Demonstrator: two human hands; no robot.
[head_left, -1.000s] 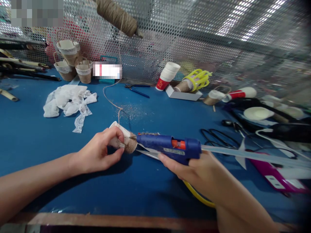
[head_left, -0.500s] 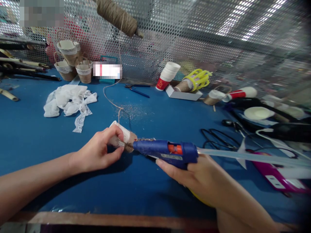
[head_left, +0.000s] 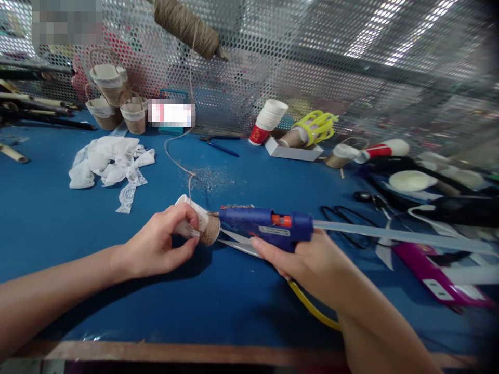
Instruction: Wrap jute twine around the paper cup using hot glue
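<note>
My left hand (head_left: 166,239) is closed around a white paper cup (head_left: 199,214) tipped on its side, its base end wrapped in brown twine (head_left: 211,230). A strand runs from the cup up to a twine spool (head_left: 187,28). My right hand (head_left: 307,259) grips a blue hot glue gun (head_left: 253,222), whose nozzle is at the cup's side by the edge of the wrapping. A clear glue stick (head_left: 370,231) sticks out of its back. Scissors with a yellow handle (head_left: 314,309) are also in my right hand, blades pointing toward the cup; its fingers are partly hidden.
Twine-covered cups with handles (head_left: 134,117) and white lace (head_left: 103,161) are at the left. Pliers (head_left: 222,146), stacked paper cups (head_left: 265,122) and a white box (head_left: 292,150) lie along the mesh wall. Black cables (head_left: 343,218) and a purple power strip (head_left: 436,275) are at the right.
The glue gun has risen a little, its nozzle shifting from the twine-wrapped end to the cup's upper side. The scissors' blades and yellow handle now show more. My left hand has barely moved.
</note>
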